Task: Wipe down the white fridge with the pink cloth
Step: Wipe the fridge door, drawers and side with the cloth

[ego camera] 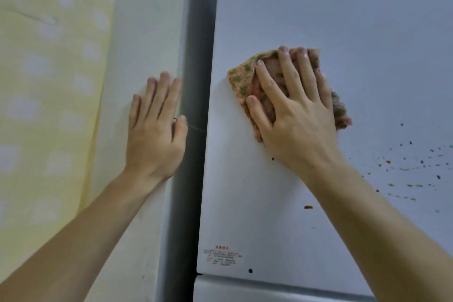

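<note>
The white fridge door (pixel 355 19) fills the right half of the view. My right hand (pixel 294 110) lies flat on the door, fingers spread, pressing a bunched pink cloth (pixel 241 78) with green and orange stains against it. The cloth shows beyond my fingertips, to the left of my thumb and at the right of my palm. Small green, orange and dark specks (pixel 414 167) dot the door to the right of my wrist. My left hand (pixel 157 130) rests flat and empty on the fridge's white side panel (pixel 147 32), fingers together, thumb at the dark edge.
A dark grey strip (pixel 198 56) runs vertically between the side panel and the door. A yellow curtain with white spots (pixel 49 68) hangs at the left. A small red printed label (pixel 221 256) sits near the door's lower left corner, above a horizontal seam (pixel 269 283).
</note>
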A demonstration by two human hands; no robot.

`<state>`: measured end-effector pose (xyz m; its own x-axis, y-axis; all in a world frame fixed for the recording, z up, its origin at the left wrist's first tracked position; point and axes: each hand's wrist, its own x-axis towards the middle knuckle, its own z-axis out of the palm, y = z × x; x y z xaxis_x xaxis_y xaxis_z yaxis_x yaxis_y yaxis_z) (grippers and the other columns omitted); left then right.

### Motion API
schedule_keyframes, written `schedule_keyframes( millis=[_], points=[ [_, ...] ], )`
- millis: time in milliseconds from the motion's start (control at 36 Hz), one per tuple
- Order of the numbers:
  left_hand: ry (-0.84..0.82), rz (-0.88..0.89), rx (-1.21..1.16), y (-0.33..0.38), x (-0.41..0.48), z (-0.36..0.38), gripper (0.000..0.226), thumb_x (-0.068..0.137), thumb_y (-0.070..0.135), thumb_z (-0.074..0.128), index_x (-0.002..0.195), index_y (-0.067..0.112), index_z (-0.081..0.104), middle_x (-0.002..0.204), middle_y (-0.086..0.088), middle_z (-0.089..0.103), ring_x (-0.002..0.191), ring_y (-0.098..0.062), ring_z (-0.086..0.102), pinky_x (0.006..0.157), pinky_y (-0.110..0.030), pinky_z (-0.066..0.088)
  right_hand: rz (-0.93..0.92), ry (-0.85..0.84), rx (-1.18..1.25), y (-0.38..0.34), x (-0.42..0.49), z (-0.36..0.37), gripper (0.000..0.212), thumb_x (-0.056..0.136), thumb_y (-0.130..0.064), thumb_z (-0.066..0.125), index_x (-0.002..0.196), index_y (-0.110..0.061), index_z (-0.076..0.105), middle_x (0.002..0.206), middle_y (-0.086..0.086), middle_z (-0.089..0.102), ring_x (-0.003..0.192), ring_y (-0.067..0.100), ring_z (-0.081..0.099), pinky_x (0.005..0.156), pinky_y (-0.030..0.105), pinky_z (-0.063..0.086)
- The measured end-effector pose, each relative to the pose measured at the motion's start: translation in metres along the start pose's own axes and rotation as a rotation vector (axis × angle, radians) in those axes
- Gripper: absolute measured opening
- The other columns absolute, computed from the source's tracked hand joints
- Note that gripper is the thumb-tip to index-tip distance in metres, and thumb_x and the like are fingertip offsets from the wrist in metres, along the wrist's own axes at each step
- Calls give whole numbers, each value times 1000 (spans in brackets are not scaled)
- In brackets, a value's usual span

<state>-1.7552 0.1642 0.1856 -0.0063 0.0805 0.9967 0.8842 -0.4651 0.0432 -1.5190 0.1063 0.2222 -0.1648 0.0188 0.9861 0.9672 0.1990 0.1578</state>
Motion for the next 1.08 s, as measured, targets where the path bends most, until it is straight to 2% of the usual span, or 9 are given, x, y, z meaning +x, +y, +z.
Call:
schedule_keyframes(
  millis=[139,250,361,444,667,778,861,944,1083],
  points=[
    [28,-4,12,0,0,3,70,101,34,32,168,30,13,176,11,3,161,-5,-7,131,-33,-10,-21,-52,-90,-10,19,5,62,108,-60,21,166,-38,19,177,8,-6,162,32,-15,129,56,-10],
    [34,-6,0,-1,0,4,70,101,33,33,168,30,14,175,12,4,161,-4,-6,131,-34,-9,0,-30,-94,-20,19,13,61,110,-53,21,167,-34,16,176,10,-2,162,32,-10,130,53,-10],
    [28,-1,-28,-2,0,2,73,97,32,32,168,28,17,175,11,5,162,-6,-4,131,-34,-8,-18,26,-45,-33,-7,22,58,111,-46,27,166,-27,27,175,13,11,163,32,2,131,51,-4],
    [13,20,-35,-6,0,1,73,98,27,36,168,26,18,175,10,7,162,-7,-3,131,-34,-8,-41,-11,-23,-49,-43,29,59,111,-44,28,166,-24,26,175,16,9,163,32,2,132,52,1],
    [15,55,-25,-10,-1,0,72,99,26,37,168,25,16,176,9,6,162,-6,-4,131,-34,-7,-74,-41,0,-48,-71,19,66,104,-64,40,162,-33,36,175,12,14,163,29,9,132,44,6],
    [31,63,-15,-9,0,1,75,95,24,36,168,24,18,175,8,8,162,-8,-1,131,-33,-7,-108,-34,-45,-44,-26,18,73,102,-71,32,164,-32,33,175,14,11,163,30,-1,132,48,1],
    [35,65,-21,-10,-1,2,76,93,22,38,167,24,21,175,7,10,162,-8,0,131,-33,-7,-72,-42,-53,-47,9,23,76,102,-71,28,167,-32,21,176,15,0,162,32,-10,132,49,-4],
    [31,73,-18,-11,0,1,76,95,21,41,168,23,20,175,7,11,162,-8,0,131,-33,-6,-40,-57,-53,-52,21,28,75,105,-66,28,168,-29,13,175,17,-9,161,35,-15,131,50,-10],
    [18,69,-28,-11,-2,0,74,95,24,38,167,23,21,175,7,11,162,-7,-1,132,-34,-5,14,43,-7,-58,-5,37,68,108,-45,28,167,-13,19,174,21,2,162,37,-5,132,47,-5]
  ],
)
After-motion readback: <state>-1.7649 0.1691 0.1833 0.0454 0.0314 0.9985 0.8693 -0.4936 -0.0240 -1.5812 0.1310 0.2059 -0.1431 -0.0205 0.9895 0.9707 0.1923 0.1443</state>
